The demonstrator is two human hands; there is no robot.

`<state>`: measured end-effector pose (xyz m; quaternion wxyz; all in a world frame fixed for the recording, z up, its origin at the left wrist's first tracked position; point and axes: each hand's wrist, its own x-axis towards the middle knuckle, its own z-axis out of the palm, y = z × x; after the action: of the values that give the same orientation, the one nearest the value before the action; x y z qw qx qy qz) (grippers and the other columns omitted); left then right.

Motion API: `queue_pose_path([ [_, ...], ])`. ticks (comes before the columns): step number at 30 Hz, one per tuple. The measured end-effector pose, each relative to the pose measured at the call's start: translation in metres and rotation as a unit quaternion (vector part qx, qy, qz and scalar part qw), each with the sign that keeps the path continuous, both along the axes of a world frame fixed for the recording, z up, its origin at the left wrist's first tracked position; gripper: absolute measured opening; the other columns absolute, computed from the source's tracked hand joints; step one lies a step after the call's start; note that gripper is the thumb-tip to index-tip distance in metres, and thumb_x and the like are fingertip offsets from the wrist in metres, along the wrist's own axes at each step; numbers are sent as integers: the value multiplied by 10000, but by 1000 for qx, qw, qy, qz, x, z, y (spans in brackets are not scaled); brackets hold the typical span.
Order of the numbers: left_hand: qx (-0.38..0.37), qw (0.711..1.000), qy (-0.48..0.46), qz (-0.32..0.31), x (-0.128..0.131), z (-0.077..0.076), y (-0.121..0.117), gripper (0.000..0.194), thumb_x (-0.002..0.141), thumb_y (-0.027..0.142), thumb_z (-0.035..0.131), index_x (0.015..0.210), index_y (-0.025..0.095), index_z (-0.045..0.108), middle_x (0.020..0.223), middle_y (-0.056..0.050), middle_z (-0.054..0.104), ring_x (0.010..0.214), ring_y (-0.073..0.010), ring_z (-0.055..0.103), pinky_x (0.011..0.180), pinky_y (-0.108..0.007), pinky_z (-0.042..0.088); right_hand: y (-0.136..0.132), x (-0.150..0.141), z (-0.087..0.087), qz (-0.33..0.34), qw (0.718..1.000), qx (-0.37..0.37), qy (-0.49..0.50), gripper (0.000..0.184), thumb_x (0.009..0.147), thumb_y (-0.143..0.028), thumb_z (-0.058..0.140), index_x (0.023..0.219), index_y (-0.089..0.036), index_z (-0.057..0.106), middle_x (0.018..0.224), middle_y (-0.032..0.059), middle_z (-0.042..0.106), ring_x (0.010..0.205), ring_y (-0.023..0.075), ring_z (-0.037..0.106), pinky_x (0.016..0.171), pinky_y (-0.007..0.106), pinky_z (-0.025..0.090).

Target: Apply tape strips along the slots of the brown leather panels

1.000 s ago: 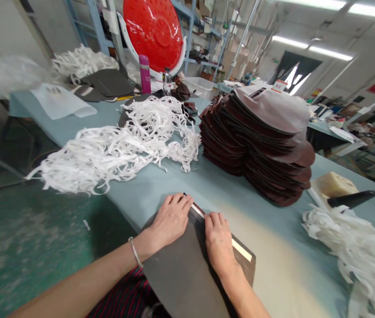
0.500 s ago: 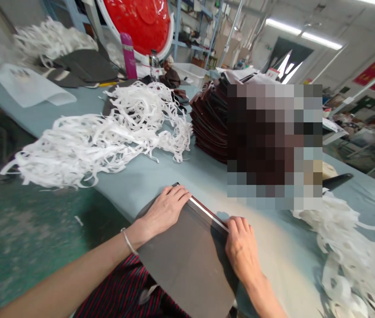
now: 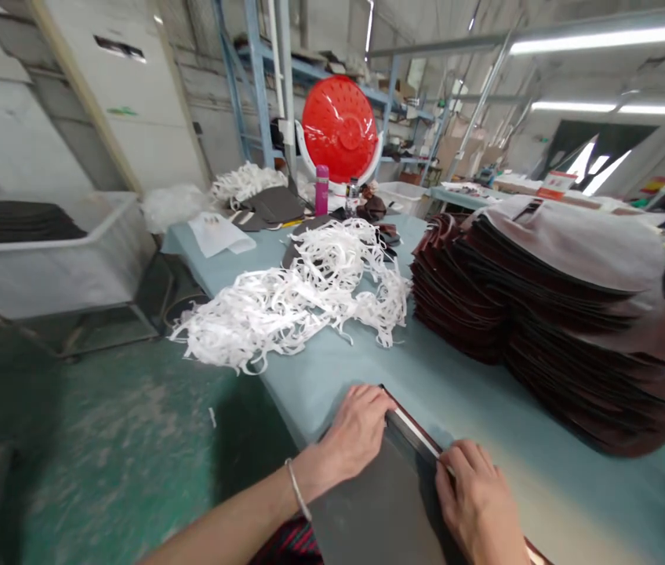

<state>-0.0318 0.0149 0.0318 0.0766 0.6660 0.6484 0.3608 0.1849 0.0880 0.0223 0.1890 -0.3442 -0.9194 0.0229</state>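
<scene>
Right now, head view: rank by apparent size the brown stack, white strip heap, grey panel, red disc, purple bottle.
1. Brown stack
2. White strip heap and grey panel: unsure, panel is nearer, cropped and partly covered
3. Red disc
4. Purple bottle

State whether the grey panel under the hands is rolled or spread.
Spread out: the grey panel shows a broad face, the left hand and right hand along its far edge. Whether that edge is folded, cannot tell.
</scene>
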Motion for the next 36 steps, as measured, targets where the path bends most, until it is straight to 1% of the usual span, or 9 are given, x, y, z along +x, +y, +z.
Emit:
queue_pose_path([
  [5, 71, 984, -98, 127, -42, -8, 1, 306, 897, 51, 363, 967, 217, 611, 978, -38, 635, 949, -184, 561, 887, -361, 432, 18, -79, 26, 22, 972, -203, 116, 165, 894, -294, 483, 868, -218, 628, 780, 29, 633, 681, 173, 600, 657, 295, 444],
  [7, 92, 977, -109, 156, -61, -10, 3, 298, 891, 60, 365, 967, 212, 610, 974, -46, 632, 957, -192, 564, 885, -364, 440, 27, -120, 29, 3, 925, -334, 180, 121, 857, -304, 556, 858, -210, 634, 742, 16, 640, 652, 160, 601, 647, 277, 450],
  [11, 124, 969, -97, 191, -90, -7, 10, 281, 879, 63, 363, 974, 201, 589, 983, -53, 631, 992, -194, 565, 910, -360, 441, 53, -201, 25, -73, 770, -583, 248, 125, 910, -261, 474, 869, -186, 566, 632, -17, 608, 461, 107, 552, 448, 222, 414],
  [14, 129, 967, -40, 218, -101, -5, 24, 331, 857, 48, 359, 1082, 180, 563, 1074, -79, 623, 1060, -207, 543, 963, -390, 412, 70, -243, 21, -84, 716, -653, 232, 267, 982, -287, 356, 813, -167, 524, 574, -33, 568, 385, 67, 483, 377, 181, 364],
  [18, 62, 975, 89, 194, -113, -7, 46, 497, 817, 41, 409, 1273, 213, 507, 1293, -84, 562, 1229, -257, 450, 1028, -466, 342, 80, -258, 18, -88, 673, -708, 196, 308, 970, -352, 489, 755, -139, 544, 565, -76, 503, 392, 31, 422, 373, 151, 345],
  [23, 27, 964, 173, 202, -127, -15, 57, 350, 835, 72, 436, 1081, 230, 627, 1252, -69, 599, 1248, -270, 437, 1030, -477, 315, 66, -231, 24, -73, 680, -706, 186, 354, 963, -282, 471, 638, -147, 506, 457, -75, 461, 349, 39, 392, 348, 155, 286],
  [27, 34, 956, 175, 232, -135, -14, 58, 301, 845, 106, 450, 1066, 213, 624, 1197, -95, 613, 1189, -277, 471, 996, -472, 332, 40, -184, 38, -45, 704, -681, 196, 301, 914, -253, 455, 627, -172, 484, 419, -51, 495, 343, 62, 436, 353, 164, 294],
  [33, 26, 955, 158, 248, -141, -9, 57, 323, 811, 93, 471, 1097, 177, 597, 1165, -124, 607, 1164, -285, 492, 1023, -482, 282, 12, -67, 44, -57, 811, -547, 198, 259, 902, -426, 453, 789, -193, 468, 711, -12, 648, 469, 82, 553, 481, 213, 434],
  [36, 63, 958, 136, 246, -110, 5, 52, 305, 811, 98, 476, 1081, 178, 593, 1213, -120, 582, 1235, -277, 452, 1079, -490, 205, 0, -24, 40, -89, 827, -520, 194, 276, 914, -444, 407, 776, -208, 446, 642, -30, 573, 509, 106, 546, 464, 217, 420],
])
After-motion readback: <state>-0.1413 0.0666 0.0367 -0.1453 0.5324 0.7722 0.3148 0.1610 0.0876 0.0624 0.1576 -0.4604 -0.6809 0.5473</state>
